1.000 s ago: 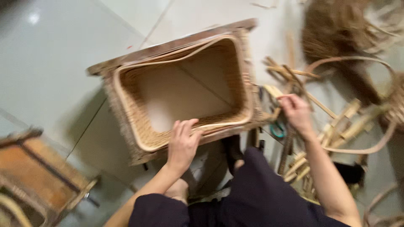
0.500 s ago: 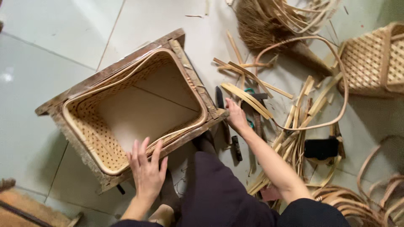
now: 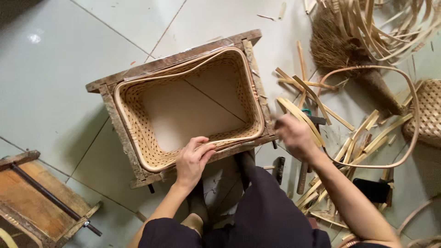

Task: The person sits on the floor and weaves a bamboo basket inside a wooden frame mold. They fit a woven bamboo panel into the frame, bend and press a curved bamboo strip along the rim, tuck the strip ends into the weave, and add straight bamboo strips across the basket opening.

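A rectangular woven basket (image 3: 138, 115) with no bottom sits inside a rough wooden frame (image 3: 174, 59) on the tiled floor. My left hand (image 3: 192, 160) rests on the basket's near rim, fingers curled over the pale rim strip. My right hand (image 3: 296, 135), blurred, is just right of the frame's near corner, over a curved bamboo strip (image 3: 298, 117) and a pile of strips; whether it grips one I cannot tell. My dark-clothed legs fill the bottom of the view.
Loose bamboo strips (image 3: 358, 147) litter the floor at right, with a long bent loop (image 3: 413, 105), a fibre broom (image 3: 344, 46) and another woven basket (image 3: 427, 115). Dark hand tools (image 3: 301, 179) lie near my knee. A wooden stand (image 3: 32, 202) sits bottom left.
My left hand has moved from the floor side up onto the basket's near rim. My right hand stays among the strips at right. The view has shifted.
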